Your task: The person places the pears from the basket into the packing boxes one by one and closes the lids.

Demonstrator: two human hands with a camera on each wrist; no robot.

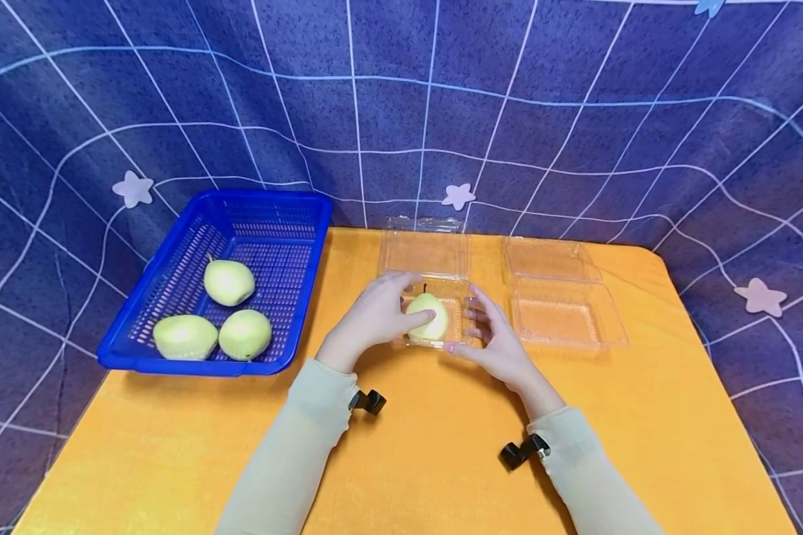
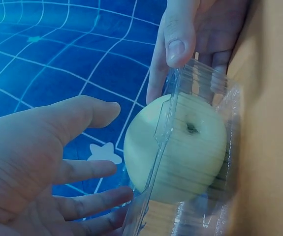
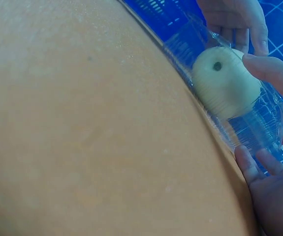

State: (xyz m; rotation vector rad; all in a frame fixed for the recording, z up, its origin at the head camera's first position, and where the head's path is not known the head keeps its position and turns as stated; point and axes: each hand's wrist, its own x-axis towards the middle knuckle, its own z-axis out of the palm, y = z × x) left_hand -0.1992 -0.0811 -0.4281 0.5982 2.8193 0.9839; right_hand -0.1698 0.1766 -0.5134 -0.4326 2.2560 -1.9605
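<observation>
In the head view, a pale green pear (image 1: 431,312) sits stem-up inside an open clear plastic clamshell box (image 1: 458,291). My left hand (image 1: 381,316) reaches over the box's left side, thumb near the pear. The left wrist view shows that hand (image 2: 47,167) with thumb and fingers spread, apart from the pear (image 2: 180,147). My right hand (image 1: 498,342) holds the box by its front right corner, thumb at the front and fingers along the right side. In the right wrist view, the right thumb (image 3: 269,69) lies at the box's rim beside the pear (image 3: 225,88).
A second open clear clamshell (image 1: 565,312) stands to the right on the yellow table (image 1: 428,461). On the left, a blue plastic basket (image 1: 301,297) contains three pears. A blue curtain (image 1: 401,111) with white lines and stars hangs behind the table.
</observation>
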